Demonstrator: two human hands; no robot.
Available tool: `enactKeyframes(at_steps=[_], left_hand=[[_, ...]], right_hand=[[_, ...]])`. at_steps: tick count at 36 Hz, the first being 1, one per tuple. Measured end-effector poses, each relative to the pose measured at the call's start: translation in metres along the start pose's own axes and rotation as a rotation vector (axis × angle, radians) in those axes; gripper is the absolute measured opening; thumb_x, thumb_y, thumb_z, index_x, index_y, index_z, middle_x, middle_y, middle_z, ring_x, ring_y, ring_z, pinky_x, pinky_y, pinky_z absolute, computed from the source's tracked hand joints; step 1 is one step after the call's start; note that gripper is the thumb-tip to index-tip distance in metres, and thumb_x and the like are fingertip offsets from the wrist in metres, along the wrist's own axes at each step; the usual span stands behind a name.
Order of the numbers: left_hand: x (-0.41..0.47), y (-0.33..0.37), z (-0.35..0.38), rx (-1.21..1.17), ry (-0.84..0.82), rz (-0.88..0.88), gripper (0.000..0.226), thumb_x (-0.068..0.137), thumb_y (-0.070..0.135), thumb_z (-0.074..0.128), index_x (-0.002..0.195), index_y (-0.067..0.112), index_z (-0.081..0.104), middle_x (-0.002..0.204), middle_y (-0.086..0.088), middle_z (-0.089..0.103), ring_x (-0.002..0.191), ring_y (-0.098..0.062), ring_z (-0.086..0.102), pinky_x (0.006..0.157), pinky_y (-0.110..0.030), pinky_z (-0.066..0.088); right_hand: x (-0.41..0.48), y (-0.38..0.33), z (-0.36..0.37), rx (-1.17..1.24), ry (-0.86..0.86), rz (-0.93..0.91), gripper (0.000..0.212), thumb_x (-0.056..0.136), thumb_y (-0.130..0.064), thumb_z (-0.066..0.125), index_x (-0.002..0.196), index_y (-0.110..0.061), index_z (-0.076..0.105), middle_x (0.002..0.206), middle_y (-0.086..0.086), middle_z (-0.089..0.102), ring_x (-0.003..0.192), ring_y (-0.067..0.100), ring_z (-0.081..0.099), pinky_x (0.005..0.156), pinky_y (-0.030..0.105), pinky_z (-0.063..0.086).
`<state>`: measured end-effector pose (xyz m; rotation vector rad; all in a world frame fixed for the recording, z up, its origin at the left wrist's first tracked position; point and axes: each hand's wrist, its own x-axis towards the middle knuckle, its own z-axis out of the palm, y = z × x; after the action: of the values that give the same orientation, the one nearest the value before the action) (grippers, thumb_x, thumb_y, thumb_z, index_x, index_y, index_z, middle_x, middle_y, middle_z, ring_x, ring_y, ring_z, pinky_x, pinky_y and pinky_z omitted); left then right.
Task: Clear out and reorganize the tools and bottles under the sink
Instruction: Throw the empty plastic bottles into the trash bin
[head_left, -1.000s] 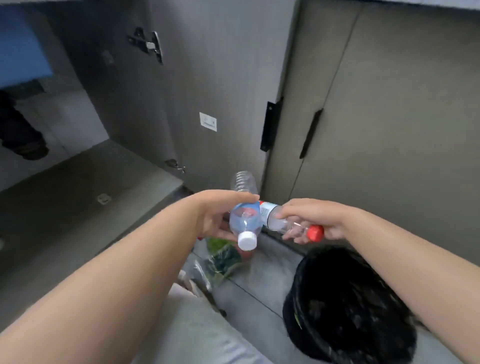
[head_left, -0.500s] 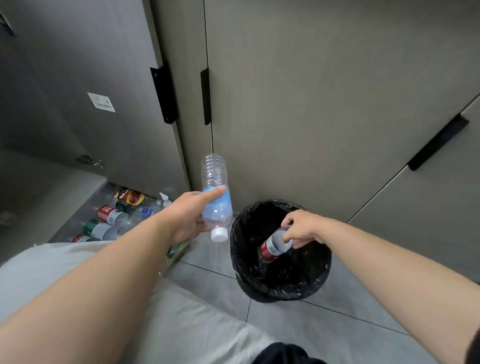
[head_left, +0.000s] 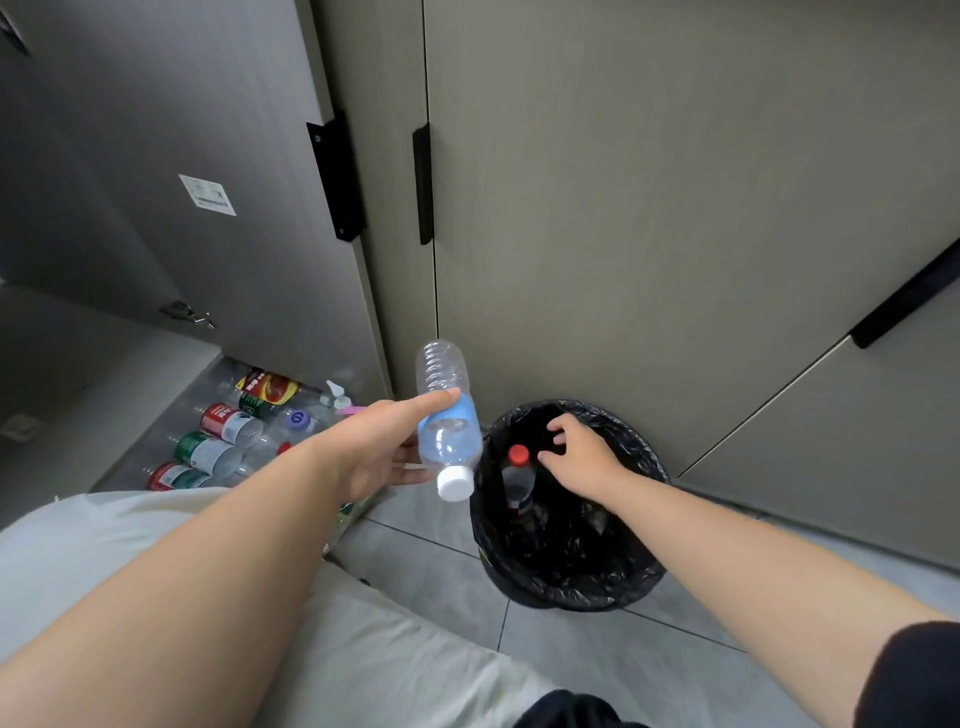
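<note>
My left hand (head_left: 382, 447) grips a clear plastic bottle with a blue label (head_left: 447, 421), its white cap pointing down, just left of the bin. A black-lined trash bin (head_left: 639, 566) stands on the floor by the cabinet doors. Inside it lies a clear bottle with a red cap (head_left: 518, 480). My right hand (head_left: 584, 460) hovers over the bin's mouth with its fingers loosely spread, holding nothing and apart from that bottle.
Several empty bottles (head_left: 223, 436) with red and green labels lie on the floor at the foot of the open cabinet door (head_left: 208, 156). Closed cabinet doors (head_left: 649, 208) rise behind the bin. My pale trouser leg (head_left: 363, 649) fills the lower foreground on the grey tile floor.
My right hand has let go of the red-capped bottle, which now lies in the bin. The left hand still holds the blue-labelled bottle in about the same place.
</note>
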<state>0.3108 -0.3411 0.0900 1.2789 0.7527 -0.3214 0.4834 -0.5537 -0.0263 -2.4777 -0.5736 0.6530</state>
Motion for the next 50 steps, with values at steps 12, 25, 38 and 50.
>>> enactKeyframes(at_steps=[12,25,38,50], left_hand=[[-0.003,0.013,0.016,-0.186,-0.072,0.004,0.071,0.072,0.057,0.084,0.114,0.001,0.074,0.124,-0.026,0.067,0.107,-0.035,0.072,0.076,-0.035,0.062],[-0.005,0.011,0.016,0.080,-0.031,0.004,0.050,0.097,0.057,0.055,0.124,0.016,0.065,0.110,-0.005,0.077,0.099,-0.019,0.075,0.093,-0.038,0.056],[0.001,0.002,0.002,-0.057,0.225,-0.016,0.029,0.098,0.034,0.061,0.112,0.009,0.067,0.089,-0.006,0.070,0.078,-0.021,0.068,0.082,-0.037,0.056],[0.004,0.001,-0.009,-0.073,0.253,-0.011,0.030,0.099,0.036,0.060,0.113,0.010,0.067,0.093,-0.006,0.070,0.079,-0.021,0.068,0.084,-0.037,0.057]], right_hand=[[-0.063,-0.094,-0.056,-0.009,0.029,-0.832,0.091,0.070,-0.048,0.083,0.146,-0.044,0.033,0.142,-0.017,0.036,0.136,0.008,0.039,0.107,0.027,0.041],[-0.058,-0.066,-0.082,0.256,0.287,-0.385,0.043,0.072,-0.053,0.076,0.107,-0.035,0.057,0.105,-0.016,0.063,0.096,0.003,0.061,0.083,0.031,0.052],[-0.045,0.009,0.007,0.851,0.148,0.410,0.066,0.080,-0.009,0.073,0.131,-0.032,0.039,0.126,0.001,0.050,0.113,0.024,0.055,0.090,0.040,0.055],[-0.036,0.009,0.020,1.032,0.011,0.906,0.041,0.098,-0.021,0.053,0.136,-0.008,0.045,0.124,0.018,0.054,0.107,0.036,0.061,0.076,0.041,0.058]])
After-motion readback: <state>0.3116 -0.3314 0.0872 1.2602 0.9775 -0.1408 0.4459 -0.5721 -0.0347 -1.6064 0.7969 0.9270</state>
